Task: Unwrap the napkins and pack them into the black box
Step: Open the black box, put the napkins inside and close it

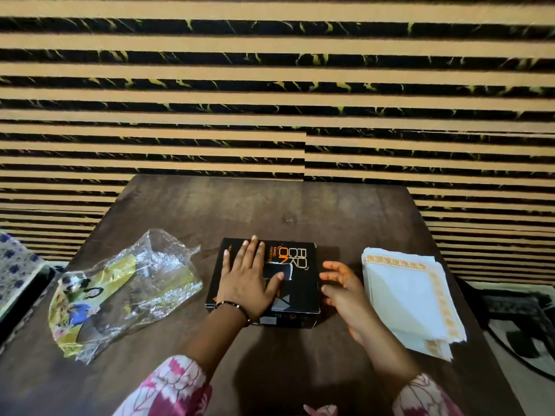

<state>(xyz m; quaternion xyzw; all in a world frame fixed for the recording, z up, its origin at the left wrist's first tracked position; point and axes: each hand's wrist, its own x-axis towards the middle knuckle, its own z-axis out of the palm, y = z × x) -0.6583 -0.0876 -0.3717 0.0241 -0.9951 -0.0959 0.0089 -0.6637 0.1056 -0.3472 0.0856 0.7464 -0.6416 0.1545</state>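
Observation:
A black box (295, 265) with orange lettering lies shut in the middle of the brown table (270, 205). My left hand (249, 280) rests flat on its lid, fingers spread. My right hand (345, 291) hovers just off the box's right side, fingers apart, holding nothing. To the right of it lies a stack of white napkins (405, 295) with orange-patterned edges, out of any wrapper. An empty clear plastic wrapper (126, 289) with a yellow printed label lies crumpled on the left of the table.
A striped tan and black wall (270, 85) rises right behind the table's far edge. A floral cloth (15, 265) shows at the far left and a dark patterned mat (519, 319) at the right.

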